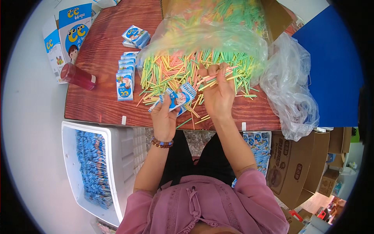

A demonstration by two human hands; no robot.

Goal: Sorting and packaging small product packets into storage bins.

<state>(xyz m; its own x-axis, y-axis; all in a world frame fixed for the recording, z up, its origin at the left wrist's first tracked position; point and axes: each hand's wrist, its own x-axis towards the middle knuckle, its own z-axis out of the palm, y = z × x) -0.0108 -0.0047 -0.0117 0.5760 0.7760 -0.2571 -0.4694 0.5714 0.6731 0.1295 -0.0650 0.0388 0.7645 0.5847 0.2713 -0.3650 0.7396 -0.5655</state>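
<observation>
Sticks, thin and colourful, are pinched in a small bunch by the right hand, just over the big pile of sticks on the brown wooden table. The pile is pink, yellow, green and orange, and it spills out of a clear plastic bag at the far side of the table. The left hand is closed around a little blue packet with a cartoon picture on it, held just beside the right hand at the near edge of the pile. A bead bracelet sits on the left wrist. To the left of the pile, more blue packets lie in a neat row, and a few others lie farther back. A red cup lies on its side at the table's left edge. Down by the person's left side, a white tub is full of blue packets. Another crumpled clear bag hangs off the table's right end, with brown cardboard boxes below it.
</observation>
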